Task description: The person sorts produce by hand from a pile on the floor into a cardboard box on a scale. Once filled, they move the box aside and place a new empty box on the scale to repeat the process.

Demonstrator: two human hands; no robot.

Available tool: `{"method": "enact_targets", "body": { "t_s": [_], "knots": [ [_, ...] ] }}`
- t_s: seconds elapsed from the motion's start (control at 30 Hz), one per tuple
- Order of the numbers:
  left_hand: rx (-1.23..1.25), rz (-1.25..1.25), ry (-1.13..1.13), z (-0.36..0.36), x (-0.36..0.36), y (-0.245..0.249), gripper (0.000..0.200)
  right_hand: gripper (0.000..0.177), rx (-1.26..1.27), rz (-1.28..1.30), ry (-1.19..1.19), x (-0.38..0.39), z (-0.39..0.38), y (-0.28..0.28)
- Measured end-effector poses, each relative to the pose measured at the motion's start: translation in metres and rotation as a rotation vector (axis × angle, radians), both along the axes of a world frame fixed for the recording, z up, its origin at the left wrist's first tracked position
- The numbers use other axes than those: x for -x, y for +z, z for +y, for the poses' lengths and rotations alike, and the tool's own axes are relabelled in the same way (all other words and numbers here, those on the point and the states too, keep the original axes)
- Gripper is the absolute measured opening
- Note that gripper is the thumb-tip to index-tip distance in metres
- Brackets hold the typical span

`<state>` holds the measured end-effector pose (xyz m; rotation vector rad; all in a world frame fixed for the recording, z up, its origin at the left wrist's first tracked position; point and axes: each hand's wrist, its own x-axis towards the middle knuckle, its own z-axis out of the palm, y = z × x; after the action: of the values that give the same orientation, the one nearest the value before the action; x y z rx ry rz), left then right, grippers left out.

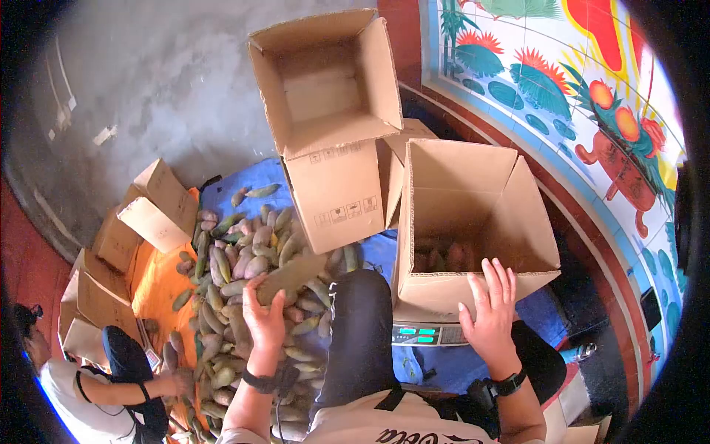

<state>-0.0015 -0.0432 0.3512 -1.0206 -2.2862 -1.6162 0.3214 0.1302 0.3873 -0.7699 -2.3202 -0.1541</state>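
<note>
My left hand [264, 314] is closed on a long greenish-brown fruit [297, 277], blurred, above the big heap. The heap [222, 370] is made of elongated green and purplish fruits that look like mangoes. With fingers spread, my right hand [489, 318] rests at the near rim of an open cardboard box [481, 174]. Several fruits [451, 256] lie in shadow at the bottom of this box. The box stands on a digital scale [427, 334] with lit green displays.
Another open carton [333, 189] stands on top of more boxes beyond the heap. At left, a person [96, 392] reaches to the heap, near several cartons [155, 211] on an orange sheet [166, 277]. A blue sheet [240, 185] lies underneath. A painted tile wall [547, 81] borders the right.
</note>
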Motion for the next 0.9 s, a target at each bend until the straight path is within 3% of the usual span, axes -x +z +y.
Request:
{"method": "enact_targets", "body": {
  "t_s": [0.1, 0.23, 0.33, 0.43, 0.57, 0.73, 0.9],
  "knots": [
    [-0.345, -0.081, -0.198, 0.008, -0.023, 0.041, 0.041, 0.06, 0.006, 0.008, 0.043, -0.001, -0.006, 0.008],
    [-0.491, -0.088, -0.324, 0.015, -0.05, 0.079, 0.044, 0.062, -0.009, 0.049, 0.09, -0.004, -0.014, 0.02],
    [-0.49, -0.047, -0.459, 0.022, -0.059, 0.087, 0.052, 0.062, -0.045, 0.121, 0.151, -0.007, -0.019, 0.029],
    [-0.492, -0.345, -0.696, 0.029, -0.082, 0.092, 0.049, 0.062, -0.091, 0.183, 0.2, -0.011, -0.022, 0.035],
    [-0.428, -0.532, -0.917, 0.044, -0.102, 0.083, 0.047, 0.064, -0.11, 0.174, 0.209, -0.018, -0.02, 0.028],
    [-0.302, -0.481, -1.047, 0.063, -0.107, 0.067, 0.047, 0.066, 0.016, 0.105, 0.122, -0.037, -0.021, 0.021],
    [-0.273, -0.497, -1.08, 0.084, -0.111, 0.059, 0.065, 0.063, 0.013, 0.244, -0.117, -0.051, -0.013, 0.026]
  ]
}}
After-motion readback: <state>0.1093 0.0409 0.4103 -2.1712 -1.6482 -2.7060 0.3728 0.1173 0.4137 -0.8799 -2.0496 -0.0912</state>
